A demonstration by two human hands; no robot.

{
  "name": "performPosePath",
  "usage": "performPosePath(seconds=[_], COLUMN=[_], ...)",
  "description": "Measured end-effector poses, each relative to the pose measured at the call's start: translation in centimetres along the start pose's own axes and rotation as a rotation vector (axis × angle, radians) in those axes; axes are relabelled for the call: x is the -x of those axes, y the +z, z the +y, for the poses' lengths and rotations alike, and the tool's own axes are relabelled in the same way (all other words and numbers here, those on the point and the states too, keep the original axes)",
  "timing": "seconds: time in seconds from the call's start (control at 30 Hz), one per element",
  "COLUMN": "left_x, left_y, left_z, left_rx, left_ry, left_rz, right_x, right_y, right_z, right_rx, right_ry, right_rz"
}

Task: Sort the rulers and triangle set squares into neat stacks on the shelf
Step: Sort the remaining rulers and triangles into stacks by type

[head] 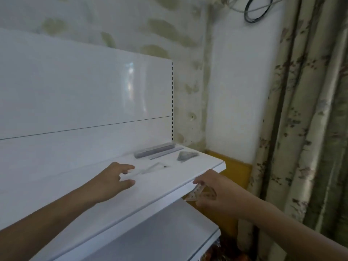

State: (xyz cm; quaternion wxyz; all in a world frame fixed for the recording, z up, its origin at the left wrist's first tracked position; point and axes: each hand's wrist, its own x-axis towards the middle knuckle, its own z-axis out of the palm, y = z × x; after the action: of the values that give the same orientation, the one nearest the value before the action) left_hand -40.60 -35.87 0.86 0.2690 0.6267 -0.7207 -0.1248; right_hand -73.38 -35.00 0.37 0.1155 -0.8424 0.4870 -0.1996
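Nearest the camera, the right hand point(211, 193) hangs just off the front edge of the shelf point(169, 187), its fingers pinching a clear set square point(199, 194) that sits partly below the shelf's lip; it is probably held there ready to go onto a stack. The left hand point(114, 178) is over the shelf's front part, fingers and thumb spread and holding nothing, reaching toward a loose clear triangle point(153, 167) that lies flat just beyond its fingertips. Whether the fingertips touch it is hard to tell, since the plastic is nearly invisible against the white board.

Further back on the shelf, toward its right end, a small pile of triangles point(185, 155) lies together, which looks like the stack for set squares. Behind that, against the shelf's back panel, rulers point(154, 150) are gathered in a long grey stack parallel to the panel, with one ruler point(166, 153) lying just in front of it. Keeping long pieces along the back plausibly leaves the front free for sorting.

Beyond the shelf's right end hangs a flowered curtain point(310, 129).
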Motion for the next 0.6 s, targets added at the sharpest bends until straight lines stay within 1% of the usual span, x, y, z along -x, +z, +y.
performPosePath(seconds=[0.17,0.33,0.43,0.6], left_x=[-4.2,-10.2,-14.8,-22.0], left_y=[3.6,6.5,8.4,11.6], left_z=[4.0,6.5,7.8,9.1], left_rx=[0.042,-0.060,-0.099,-0.121], left_ry=[-0.012,0.094,0.140,0.138], left_rz=[0.021,0.014,0.028,-0.026], right_x=[-0.6,-2.7,-4.8,-9.9], right_y=[-1.9,-2.4,-2.8,-4.6], right_z=[5.4,10.5,13.0,16.7], right_rx=[-0.017,-0.054,-0.045,0.056], right_ry=[0.050,0.119,0.096,0.077], right_rz=[-0.013,0.036,0.041,0.040])
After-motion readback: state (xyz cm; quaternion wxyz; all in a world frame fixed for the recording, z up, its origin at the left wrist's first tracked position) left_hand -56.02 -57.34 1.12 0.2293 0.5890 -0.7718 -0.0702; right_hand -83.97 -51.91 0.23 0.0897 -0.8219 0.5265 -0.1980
